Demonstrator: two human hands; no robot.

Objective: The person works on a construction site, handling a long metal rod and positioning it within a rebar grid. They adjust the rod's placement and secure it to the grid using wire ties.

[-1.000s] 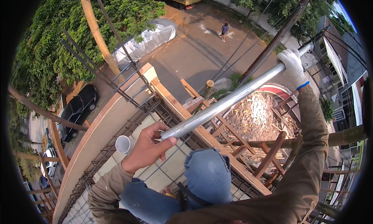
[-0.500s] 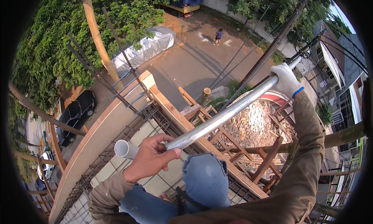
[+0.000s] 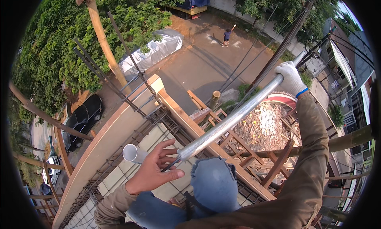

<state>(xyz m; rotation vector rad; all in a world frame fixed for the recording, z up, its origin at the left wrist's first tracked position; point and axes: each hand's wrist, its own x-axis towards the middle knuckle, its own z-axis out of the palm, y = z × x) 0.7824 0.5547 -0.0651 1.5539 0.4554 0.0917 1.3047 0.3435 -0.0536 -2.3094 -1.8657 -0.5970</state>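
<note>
"Metal pipe (image 3: 238, 114), pointing which way?"

"Slanting across the view, with its long axis running from beside the left hand (image 3: 152, 169) at lower left to the right hand (image 3: 289, 76) at upper right, and a little past it."

"Where?"

"In the air, in front of the denim knee (image 3: 212, 183), crossing above the timber beam (image 3: 186, 121)."

"Any writing?"

"Cannot tell at this size."

"And in looks?"

"Long, round, silvery grey, shiny along the upper side, mottled with duller patches."

"Gripped how?"

"Wrapped firmly near the far end by gloved right fingers. On the left, bare fingers loosely spread by the near end; touching or just apart, cannot tell."
</note>
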